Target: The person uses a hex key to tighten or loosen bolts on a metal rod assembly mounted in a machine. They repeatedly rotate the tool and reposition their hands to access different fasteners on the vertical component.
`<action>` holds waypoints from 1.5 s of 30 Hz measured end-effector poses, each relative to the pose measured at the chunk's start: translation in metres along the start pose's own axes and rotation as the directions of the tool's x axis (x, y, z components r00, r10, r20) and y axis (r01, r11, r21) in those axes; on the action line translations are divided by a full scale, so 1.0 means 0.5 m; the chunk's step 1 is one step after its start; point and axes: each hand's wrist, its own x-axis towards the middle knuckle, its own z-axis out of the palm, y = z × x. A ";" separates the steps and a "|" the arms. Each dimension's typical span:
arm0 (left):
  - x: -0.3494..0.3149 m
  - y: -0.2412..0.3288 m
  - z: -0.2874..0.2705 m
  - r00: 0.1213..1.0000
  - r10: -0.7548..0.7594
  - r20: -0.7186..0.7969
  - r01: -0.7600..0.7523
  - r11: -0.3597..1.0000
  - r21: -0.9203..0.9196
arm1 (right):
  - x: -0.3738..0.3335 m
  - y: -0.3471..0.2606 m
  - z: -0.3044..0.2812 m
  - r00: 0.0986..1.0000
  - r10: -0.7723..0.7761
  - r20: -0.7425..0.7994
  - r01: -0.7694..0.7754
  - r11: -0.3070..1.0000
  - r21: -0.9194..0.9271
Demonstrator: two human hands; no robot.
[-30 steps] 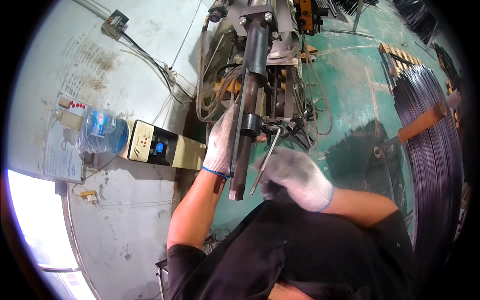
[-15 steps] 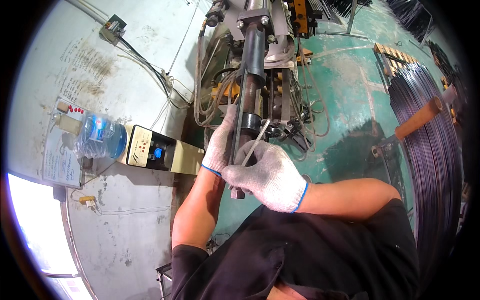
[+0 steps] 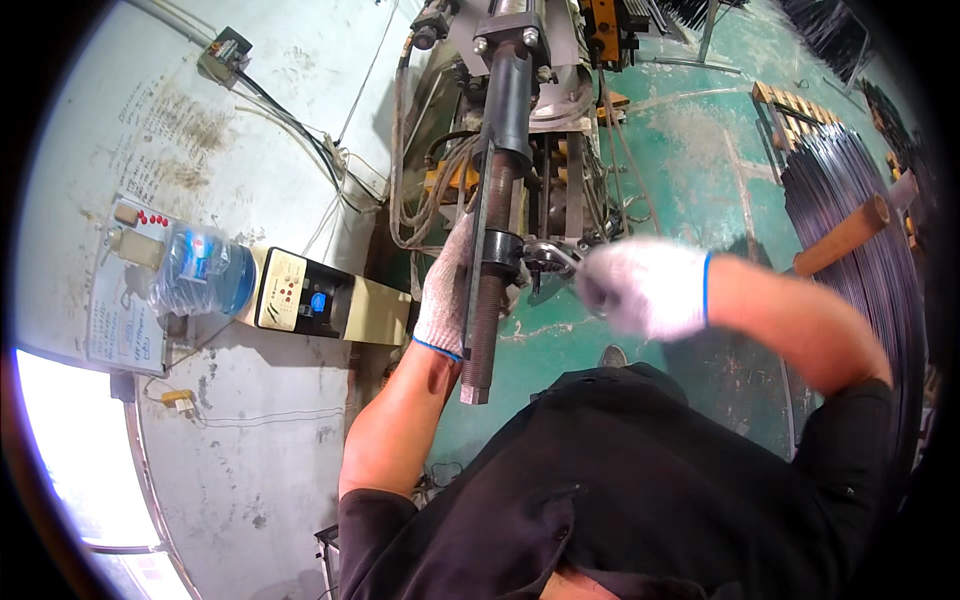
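Note:
A long threaded rod (image 3: 482, 335) runs down from the machine's dark cylinder (image 3: 508, 105), with a flat metal bar (image 3: 478, 225) along its left side. My left hand (image 3: 445, 292), in a white knit glove, wraps round the rod from the left and below; its fingers are partly hidden behind it. A black collar (image 3: 498, 250) sits on the rod. At the collar's right side is the round head of a wrench (image 3: 545, 257). My gloved right hand (image 3: 645, 285), blurred by motion, is closed on the wrench's handle, right of the rod.
Hoses (image 3: 400, 170) hang at the machine's left. A water dispenser (image 3: 330, 300) with a blue bottle (image 3: 215, 270) stands against the white wall. At the right lie a bundle of dark metal rods (image 3: 850, 260) and an orange-brown tube (image 3: 845, 235). The floor (image 3: 690, 180) is green.
My right hand has swung from over the rod's lower end out to the right, turning the wrench handle with it. My left hand stays at the rod.

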 end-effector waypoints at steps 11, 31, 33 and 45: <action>0.009 -0.006 0.027 0.982 0.170 -0.086 -0.168 0.985 0.025 | 0.153 0.057 -0.205 0.754 -0.257 -0.605 -0.270 0.718 -0.642; 0.059 -0.074 -0.038 0.916 0.395 -0.066 -0.395 0.918 0.018 | 0.128 -0.235 -0.072 0.807 -0.532 -0.257 0.318 0.757 -0.570; 0.041 -0.073 -0.075 0.907 0.422 0.020 -0.421 0.899 0.125 | 0.104 -0.231 -0.024 0.636 -0.725 -0.265 0.348 0.576 -0.740; -0.005 -0.016 0.042 0.948 0.288 -0.135 -0.266 0.950 0.161 | -0.006 -0.064 0.210 0.347 -0.112 -0.931 0.210 0.977 -0.040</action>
